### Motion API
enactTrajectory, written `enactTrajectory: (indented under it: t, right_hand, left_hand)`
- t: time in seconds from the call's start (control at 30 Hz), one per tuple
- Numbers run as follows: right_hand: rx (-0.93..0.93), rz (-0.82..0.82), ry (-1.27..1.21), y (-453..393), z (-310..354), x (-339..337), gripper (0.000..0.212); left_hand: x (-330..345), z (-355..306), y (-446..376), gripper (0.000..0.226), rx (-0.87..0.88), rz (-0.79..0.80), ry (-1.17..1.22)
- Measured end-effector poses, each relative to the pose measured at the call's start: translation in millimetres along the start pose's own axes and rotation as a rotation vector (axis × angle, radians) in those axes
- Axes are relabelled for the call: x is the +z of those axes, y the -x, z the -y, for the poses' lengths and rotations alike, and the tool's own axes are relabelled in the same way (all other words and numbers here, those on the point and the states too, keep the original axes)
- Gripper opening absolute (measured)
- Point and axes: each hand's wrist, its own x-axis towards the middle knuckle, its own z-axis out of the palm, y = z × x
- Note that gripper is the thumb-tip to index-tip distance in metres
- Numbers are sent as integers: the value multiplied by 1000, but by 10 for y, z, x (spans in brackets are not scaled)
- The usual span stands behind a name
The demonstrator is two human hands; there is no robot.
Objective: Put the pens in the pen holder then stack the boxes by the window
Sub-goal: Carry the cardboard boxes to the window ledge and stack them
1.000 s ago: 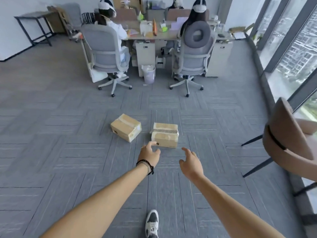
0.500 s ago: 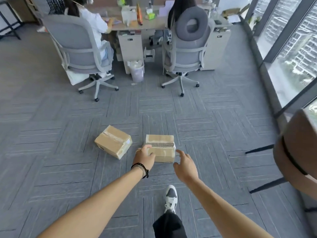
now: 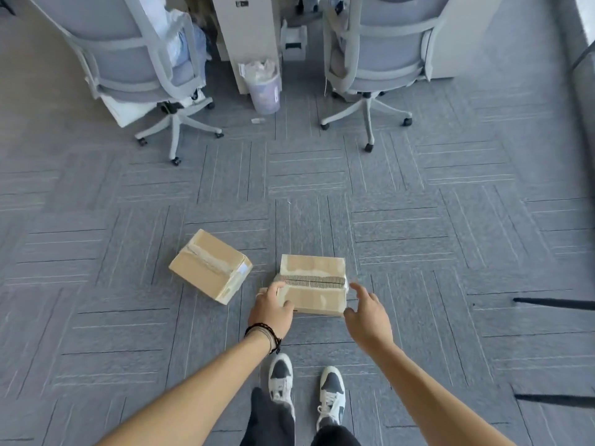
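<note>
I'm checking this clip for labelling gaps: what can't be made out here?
- Head view: whether the left hand grips the right-hand taped cardboard box; its fingertips lie behind the box's corner.
- Whether the right hand touches that box: unclear.
- Window, pens, pen holder: outside the frame.
- Two grey office chairs: tops cut off by the top edge.

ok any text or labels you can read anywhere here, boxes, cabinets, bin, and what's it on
No text can be read.
Left cardboard box: a small pale sticker on its side, too blurred to read.
Right cardboard box: torn tape only, no print visible.
Desk cabinet: a small dark tag near the top, too small to read.
Waste bin: a tiny mark, unreadable.
</note>
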Motion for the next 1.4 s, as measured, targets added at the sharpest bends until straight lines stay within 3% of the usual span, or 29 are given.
enactTrajectory:
  t: [0.23,0.47,0.77,0.93,1.13,1.4]
  right_hand:
    - [160,19,-66,-1316,-247,755,61]
    - [218,66,50,-2646,-1024,1927,61]
    - [205,5,219,-3980,-1977,3093,91]
    - [181,-33,221,-4380,-2232,3439,105]
    - [163,-91,176,-4470,-2304,3617,115]
    - [210,-121,126,-4391,-2209,3444,117]
  left_hand:
    - [498,326,-1508,48,-7,42,-40]
    - [1611,1284,-2856,66,-24,90,-111]
    - [2786,2329,-4336,109,-73,121,-222]
    - [3101,2552,-4697,121,-86,167,-192]
    - [3325,2542,-4766,133,-74,73,-159]
    - [3138,2386,-4686,131,-47,132,-63]
